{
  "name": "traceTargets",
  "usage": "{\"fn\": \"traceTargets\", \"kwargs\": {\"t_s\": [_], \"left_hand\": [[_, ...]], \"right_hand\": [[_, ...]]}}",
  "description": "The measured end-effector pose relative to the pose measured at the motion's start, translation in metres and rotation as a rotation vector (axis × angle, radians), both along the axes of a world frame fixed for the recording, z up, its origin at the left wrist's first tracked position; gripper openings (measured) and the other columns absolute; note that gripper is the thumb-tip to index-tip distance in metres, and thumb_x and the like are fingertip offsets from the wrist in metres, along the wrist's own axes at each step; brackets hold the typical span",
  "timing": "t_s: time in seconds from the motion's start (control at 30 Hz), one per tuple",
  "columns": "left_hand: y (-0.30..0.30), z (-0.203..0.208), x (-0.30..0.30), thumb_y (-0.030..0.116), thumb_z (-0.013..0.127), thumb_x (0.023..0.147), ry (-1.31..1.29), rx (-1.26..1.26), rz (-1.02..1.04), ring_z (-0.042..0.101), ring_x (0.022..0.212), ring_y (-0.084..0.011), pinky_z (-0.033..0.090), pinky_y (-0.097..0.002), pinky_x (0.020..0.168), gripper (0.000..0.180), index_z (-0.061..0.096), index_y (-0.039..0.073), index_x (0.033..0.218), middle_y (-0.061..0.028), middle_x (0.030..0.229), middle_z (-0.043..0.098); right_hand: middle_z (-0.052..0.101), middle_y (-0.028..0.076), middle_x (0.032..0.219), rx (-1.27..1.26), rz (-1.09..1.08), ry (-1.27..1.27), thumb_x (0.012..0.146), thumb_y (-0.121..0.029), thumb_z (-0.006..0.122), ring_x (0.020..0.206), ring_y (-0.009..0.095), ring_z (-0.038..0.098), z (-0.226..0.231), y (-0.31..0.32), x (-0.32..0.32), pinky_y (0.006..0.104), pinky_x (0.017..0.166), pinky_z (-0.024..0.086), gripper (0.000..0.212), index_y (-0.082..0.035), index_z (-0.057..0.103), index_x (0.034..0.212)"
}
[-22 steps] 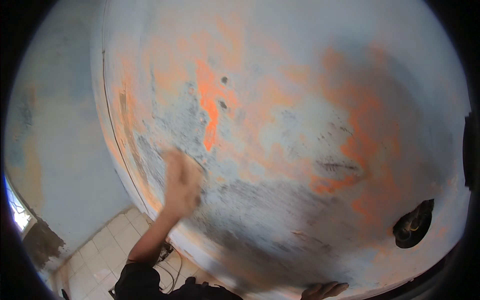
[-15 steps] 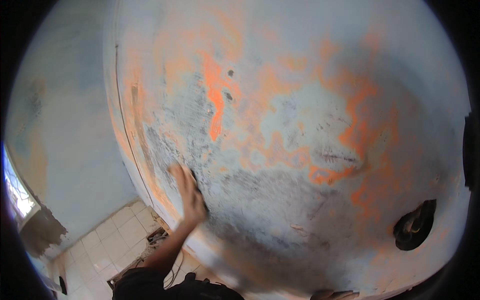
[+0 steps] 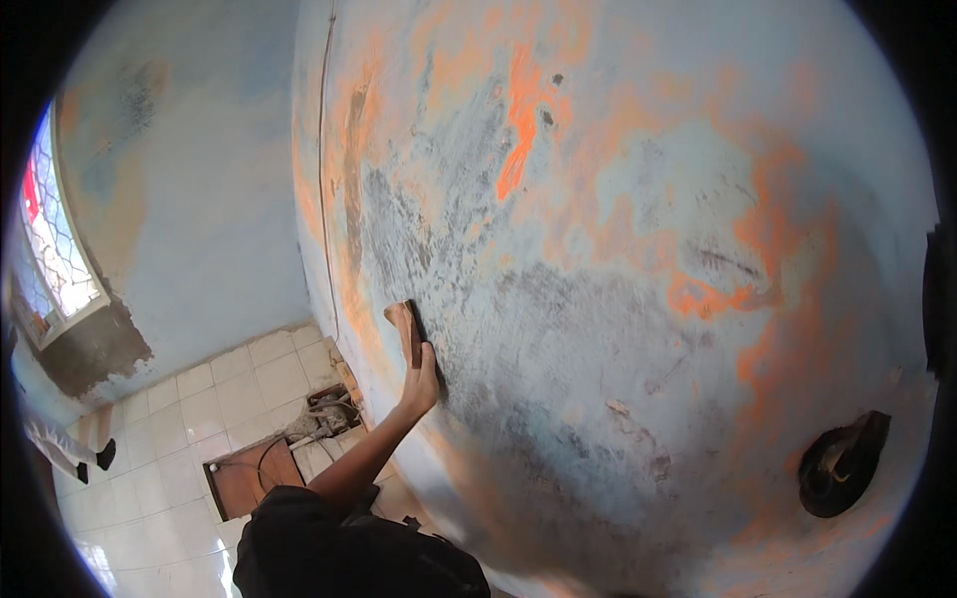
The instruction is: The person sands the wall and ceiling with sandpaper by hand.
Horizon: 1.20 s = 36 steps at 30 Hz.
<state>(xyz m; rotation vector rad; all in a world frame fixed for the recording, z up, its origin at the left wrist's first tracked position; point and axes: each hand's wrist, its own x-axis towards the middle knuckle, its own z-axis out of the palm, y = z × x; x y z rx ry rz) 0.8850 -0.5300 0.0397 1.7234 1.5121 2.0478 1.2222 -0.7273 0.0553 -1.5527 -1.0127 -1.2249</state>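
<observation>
My left hand [image 3: 424,384] is closed around a brown sanding block [image 3: 407,331], its dark face turned to the wall. The block lies along the wall [image 3: 558,399], at the lower left of a large grey, scuffed area. Around it the pale blue paint is worn through to orange and tan patches [image 3: 516,130]. My left arm comes up from a black sleeve [image 3: 319,543]. Out of the picture is my right hand.
A thin cable [image 3: 324,149] runs down by the wall corner. An open electrical box [image 3: 842,466] is at lower right. In the tiled floor [image 3: 164,488] is a recess [image 3: 254,478] with pipes [image 3: 324,414]. A grilled window [image 3: 65,239] and a person's legs [image 3: 65,448] are at left.
My left hand has slid down the wall with the block, and the block now shows more plainly. The view has turned left and down. Fingers at the lower right edge have gone out of sight.
</observation>
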Motion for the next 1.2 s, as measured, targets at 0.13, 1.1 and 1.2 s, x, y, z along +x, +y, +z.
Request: {"fn": "traceTargets", "kwargs": {"t_s": [0.13, 1.1, 1.2], "left_hand": [[-0.026, -0.022, 0.041, 0.009, 0.037, 0.091, -0.030, 0.025, -0.013, -0.006, 0.137, -0.0393, 0.000, -0.0450, 0.110, 0.060, 0.007, -0.007, 0.140, -0.0257, 0.147, -0.005], [-0.104, -0.035, 0.079, 0.008, 0.049, 0.086, 0.293, -0.197, -0.338, -0.006, 0.135, -0.0447, 0.007, -0.0488, 0.109, 0.067, 0.011, -0.007, 0.139, -0.0301, 0.145, -0.002], [-0.093, -0.039, 0.070, 0.018, 0.039, 0.093, 0.266, -0.191, -0.273, -0.006, 0.135, -0.0456, 0.005, -0.0492, 0.109, 0.061, 0.008, -0.005, 0.140, -0.0296, 0.145, -0.004]], "right_hand": [[0.013, 0.030, 0.143, 0.002, 0.042, 0.000, 0.094, -0.042, 0.028, 0.131, 0.047, 0.016, -0.002, 0.000, 0.002, 0.0619, 0.101, 0.015, 0.061, -0.003, 0.019, 0.140], [0.016, 0.030, 0.142, -0.010, 0.174, -0.019, 0.094, -0.037, 0.029, 0.131, 0.045, 0.014, -0.011, -0.008, 0.010, 0.0605, 0.102, 0.011, 0.052, -0.005, 0.029, 0.135], [0.016, 0.030, 0.141, -0.032, 0.182, -0.015, 0.094, -0.037, 0.029, 0.132, 0.045, 0.014, -0.012, -0.001, 0.007, 0.0604, 0.102, 0.010, 0.051, -0.006, 0.030, 0.134]]}}
